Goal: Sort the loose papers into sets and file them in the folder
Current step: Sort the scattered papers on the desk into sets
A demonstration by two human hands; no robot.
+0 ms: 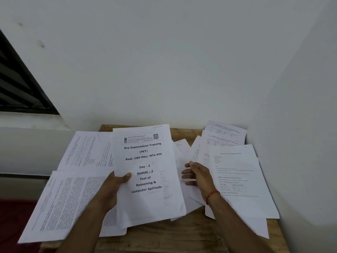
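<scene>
Left hand (113, 186) is pinching the PET cover set (147, 161) lengthwise; right hand (197, 177), fingers relaxed, is lying nearest the middle loose sheets (182, 147).

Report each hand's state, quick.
Left hand: grips the Pre Examination Training sheet, thumb on top.
Right hand: open, fingers straight, over the middle papers.

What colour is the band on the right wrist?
Red-orange band, seen best in the head view.
</scene>
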